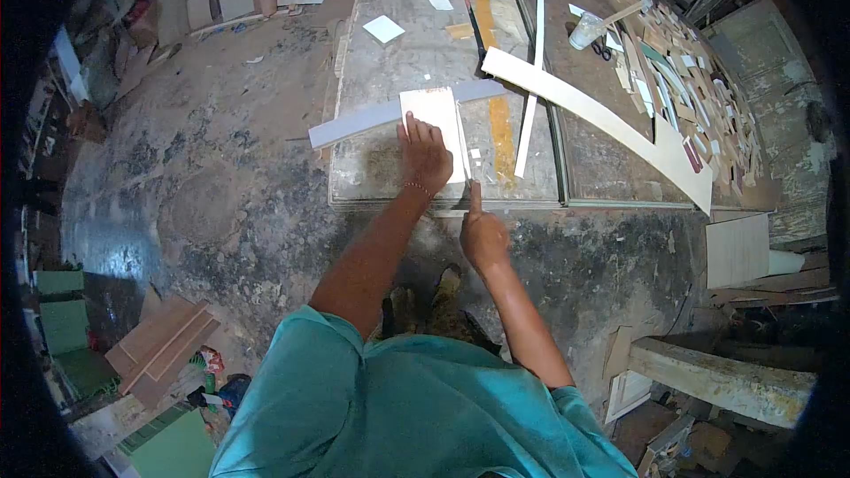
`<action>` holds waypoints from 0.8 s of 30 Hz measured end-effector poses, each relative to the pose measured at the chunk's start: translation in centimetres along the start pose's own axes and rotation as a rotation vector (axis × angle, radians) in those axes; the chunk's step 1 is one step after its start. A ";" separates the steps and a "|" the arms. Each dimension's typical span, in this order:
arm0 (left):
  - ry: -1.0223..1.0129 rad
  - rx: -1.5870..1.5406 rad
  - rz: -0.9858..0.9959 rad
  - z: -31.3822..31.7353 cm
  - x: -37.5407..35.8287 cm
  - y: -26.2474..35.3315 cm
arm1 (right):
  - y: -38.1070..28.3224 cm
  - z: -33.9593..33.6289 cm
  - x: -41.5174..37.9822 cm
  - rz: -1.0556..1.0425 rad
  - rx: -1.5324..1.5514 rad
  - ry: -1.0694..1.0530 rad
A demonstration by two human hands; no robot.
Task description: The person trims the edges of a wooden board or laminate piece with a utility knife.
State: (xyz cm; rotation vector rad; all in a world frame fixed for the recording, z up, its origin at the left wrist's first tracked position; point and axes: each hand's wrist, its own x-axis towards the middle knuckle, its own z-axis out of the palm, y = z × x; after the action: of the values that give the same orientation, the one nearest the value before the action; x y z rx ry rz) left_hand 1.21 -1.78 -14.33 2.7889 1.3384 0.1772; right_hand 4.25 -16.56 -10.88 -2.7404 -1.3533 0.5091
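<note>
My left hand [427,158] lies flat on a white rectangular board [434,106], its fingers stretched toward the board's far end. By the board's near right corner is my right hand [484,235], closed, with its index finger pointing forward along a slim tool whose kind I cannot make out. A narrow strip [461,137] runs along the board's right edge. Under the board's far part, a long pale grey strip [354,127] crosses the worktable [363,177] at a slant. Small white scraps [475,154] lie just right of the board.
A long white strip [584,106] lies slanted to the right, across a thinner white strip [531,115]. Beyond are a plastic cup [585,32], scissors [602,49] and many offcuts [660,80]. A white square piece [383,29] sits far left. Brown panels [164,345] lie on the floor.
</note>
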 end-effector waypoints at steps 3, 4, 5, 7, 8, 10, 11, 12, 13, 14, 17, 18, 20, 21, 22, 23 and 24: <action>0.221 -0.097 -0.002 2.4 -0.3 -0.2 | 1.0 0.3 1.1 -0.049 0.072 -0.009; 0.265 -0.140 -0.009 2.7 0.1 -0.2 | 1.0 0.2 1.2 -0.047 0.100 -0.009; 0.306 -0.183 -0.020 3.2 0.4 -0.2 | 1.0 0.3 1.2 -0.048 0.126 -0.013; 0.319 -0.212 -0.061 3.8 -0.2 -0.1 | 1.1 1.0 0.6 -0.050 0.156 -0.020; 0.306 -0.194 -0.076 3.9 0.1 0.0 | 1.2 1.4 0.6 -0.047 0.165 -0.003; 0.276 -0.172 -0.089 3.3 0.5 0.3 | 1.4 1.9 0.7 -0.021 0.175 0.010; 0.256 -0.169 -0.098 3.0 0.4 0.2 | 1.5 2.4 0.8 -0.005 0.169 -0.002; 0.230 -0.165 -0.107 2.9 0.2 0.3 | 1.7 2.9 0.5 0.013 0.165 -0.017; 0.219 -0.156 -0.105 3.1 0.2 0.3 | 1.9 3.2 0.2 -0.001 0.188 0.012; 0.211 -0.146 -0.107 3.3 0.3 0.3 | 1.9 3.3 0.1 -0.020 0.210 0.043; 0.172 -0.122 -0.119 2.9 0.1 0.3 | 1.8 3.5 -0.3 -0.056 0.253 0.097; 0.159 -0.115 -0.121 2.6 0.1 0.3 | 1.7 3.4 -0.3 -0.063 0.265 0.113; 0.151 -0.116 -0.102 2.8 0.4 0.3 | 1.6 3.4 -0.3 -0.012 0.253 0.051; 0.146 -0.118 -0.096 2.9 0.4 0.2 | 1.5 3.4 -0.3 0.012 0.245 0.019; 0.158 -0.117 -0.082 3.1 0.4 0.1 | 1.6 3.5 -0.5 -0.013 0.252 0.044; 0.170 -0.116 -0.066 3.2 0.4 0.1 | 1.7 3.5 -0.6 -0.036 0.260 0.071; 0.183 -0.117 -0.050 3.2 0.4 0.1 | 1.8 3.6 -0.8 -0.058 0.266 0.099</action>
State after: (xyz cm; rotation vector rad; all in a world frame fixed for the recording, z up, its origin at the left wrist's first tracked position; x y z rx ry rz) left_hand 1.98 -1.51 -17.49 2.6945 1.3825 0.5028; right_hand 4.10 -18.67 -14.37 -2.4719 -1.2387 0.5024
